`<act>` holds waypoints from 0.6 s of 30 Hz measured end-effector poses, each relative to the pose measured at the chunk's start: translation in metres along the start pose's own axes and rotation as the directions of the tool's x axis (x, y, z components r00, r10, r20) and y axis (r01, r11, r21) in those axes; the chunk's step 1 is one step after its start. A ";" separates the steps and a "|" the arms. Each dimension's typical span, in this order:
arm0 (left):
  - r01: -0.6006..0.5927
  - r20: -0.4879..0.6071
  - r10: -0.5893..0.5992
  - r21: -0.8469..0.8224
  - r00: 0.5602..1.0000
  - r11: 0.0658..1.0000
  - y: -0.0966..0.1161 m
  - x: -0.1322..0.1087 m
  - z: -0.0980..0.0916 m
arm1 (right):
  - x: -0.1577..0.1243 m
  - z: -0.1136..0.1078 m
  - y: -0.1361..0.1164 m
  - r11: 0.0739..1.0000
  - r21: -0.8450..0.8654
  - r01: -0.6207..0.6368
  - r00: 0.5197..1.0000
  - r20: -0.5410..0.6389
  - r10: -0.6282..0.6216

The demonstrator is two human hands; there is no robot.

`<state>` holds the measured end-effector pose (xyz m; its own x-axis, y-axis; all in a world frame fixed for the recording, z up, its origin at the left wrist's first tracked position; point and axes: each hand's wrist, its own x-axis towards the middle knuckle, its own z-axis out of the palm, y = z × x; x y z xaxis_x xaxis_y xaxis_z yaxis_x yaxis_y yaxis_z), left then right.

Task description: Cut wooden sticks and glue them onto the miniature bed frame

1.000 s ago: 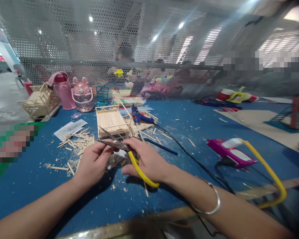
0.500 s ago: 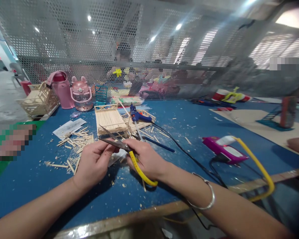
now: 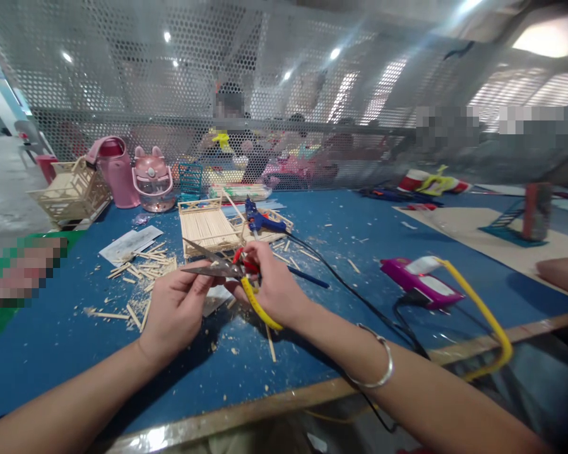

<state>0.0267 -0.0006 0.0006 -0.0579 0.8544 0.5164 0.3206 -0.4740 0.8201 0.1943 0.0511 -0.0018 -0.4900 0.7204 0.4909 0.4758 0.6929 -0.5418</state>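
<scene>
My right hand grips a pair of scissors by a yellow and a red handle. The blades point left and stand apart. My left hand is closed in a pinch right at the lower blade; whatever its fingers hold is hidden. Just beyond the hands sits a small bed-like frame made of thin wooden sticks. Cut stick pieces and shavings lie to the left of it. A single stick lies below my right hand.
A blue glue gun rests behind the stick frame, its black cable running right. At right is a purple power strip with a yellow cord. Pink bottles and another stick model stand at back left, before a perforated metal screen.
My right hand has turned so that the red handle shows, and its fingers have opened the handles wider. The left hand has stayed nearly in place.
</scene>
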 end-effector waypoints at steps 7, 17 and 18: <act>-0.010 0.047 0.013 -0.046 0.999 0.999 -0.002 -0.002 -0.001 | 0.003 -0.005 -0.008 0.998 -0.032 0.046 0.990 0.132 -0.041; -0.105 0.106 0.092 0.129 0.990 0.986 0.001 -0.001 -0.003 | 0.001 -0.006 -0.007 0.992 -0.098 0.077 0.983 0.175 -0.059; -0.105 0.109 0.091 0.131 0.990 0.986 0.000 -0.001 -0.003 | 0.001 -0.006 -0.007 0.992 -0.097 0.075 0.983 0.176 -0.057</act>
<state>0.0241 -0.0021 0.0008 0.0752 0.8260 0.5586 0.4459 -0.5289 0.7221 0.1946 0.0470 0.0063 -0.6369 0.6631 0.3934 0.5067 0.7445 -0.4346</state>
